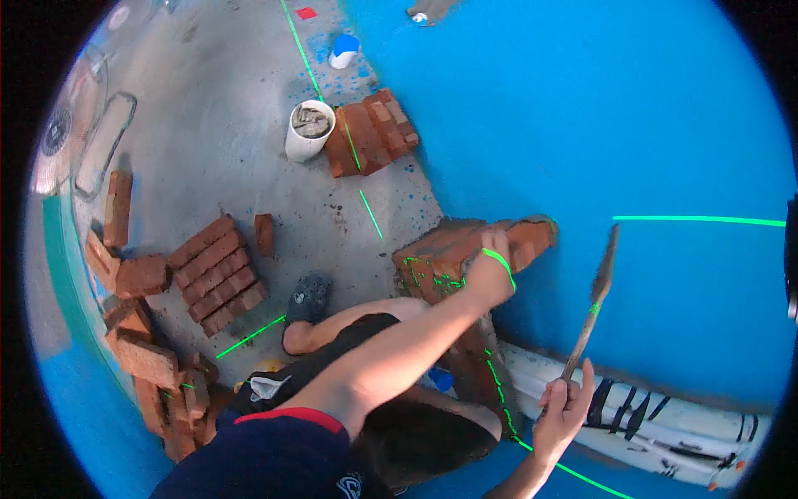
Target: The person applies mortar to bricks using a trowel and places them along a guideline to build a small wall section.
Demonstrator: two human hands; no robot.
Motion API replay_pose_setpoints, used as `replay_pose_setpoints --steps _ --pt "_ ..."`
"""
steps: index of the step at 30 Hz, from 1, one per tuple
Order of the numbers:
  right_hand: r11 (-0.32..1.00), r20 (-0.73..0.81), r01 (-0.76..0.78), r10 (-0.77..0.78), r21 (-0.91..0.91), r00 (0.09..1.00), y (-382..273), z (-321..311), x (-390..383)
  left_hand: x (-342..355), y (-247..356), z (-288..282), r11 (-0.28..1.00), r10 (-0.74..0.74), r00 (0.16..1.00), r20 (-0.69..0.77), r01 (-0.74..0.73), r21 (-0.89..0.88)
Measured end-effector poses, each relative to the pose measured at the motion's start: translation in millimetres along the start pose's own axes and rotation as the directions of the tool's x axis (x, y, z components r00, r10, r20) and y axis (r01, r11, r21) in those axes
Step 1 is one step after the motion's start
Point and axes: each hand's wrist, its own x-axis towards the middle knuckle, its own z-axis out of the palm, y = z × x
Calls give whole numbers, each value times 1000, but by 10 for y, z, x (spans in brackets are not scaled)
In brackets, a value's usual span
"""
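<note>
Holds a trowel (604,279) in the right hand (561,412), at the lower right, with the fingers wrapped around the handle. Points up and away from the hand, blade tip uppermost, in front of the blue surface (598,125). Runs lengthwise from lower left to upper right, nearer upright than level. Shows the blade as a thin sliver, too nearly edge-on for a clear sight of its broad face. Leaves the handle's lower end hidden in the grasp.

Lays the left hand (492,279) on a brick (539,236) atop the brickwork (440,249). Impossible to tell a clenched hold from a light touch there, with the fingers blurred and partly behind the back of the hand. Extends lengthwise from left to right, slightly rising, with the right end toward the blue surface and the left part covered.

Cut off by the lower edge, the right forearm (532,478); cropped by the dark rim, a fan (58,129) at far left. Hard to identify, a white bundle (665,432) with black strips, near the right hand.
</note>
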Motion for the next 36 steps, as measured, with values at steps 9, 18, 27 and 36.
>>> replay_pose_setpoints --steps 9,18,27,36 --pt "320 783 -826 288 463 551 -619 845 -123 439 23 -1772 960 171 807 -564 -265 -88" --pt "-292 817 -781 379 551 435 -772 2230 190 359 47 -2640 973 78 851 -519 -179 -148" --pt "-283 744 -718 472 635 472 -290 2493 464 477 -25 -2657 942 110 882 -458 -240 -235" --pt "-15 574 -696 578 718 580 -200 2650 857 460 35 -2721 896 19 905 -425 -204 -395"
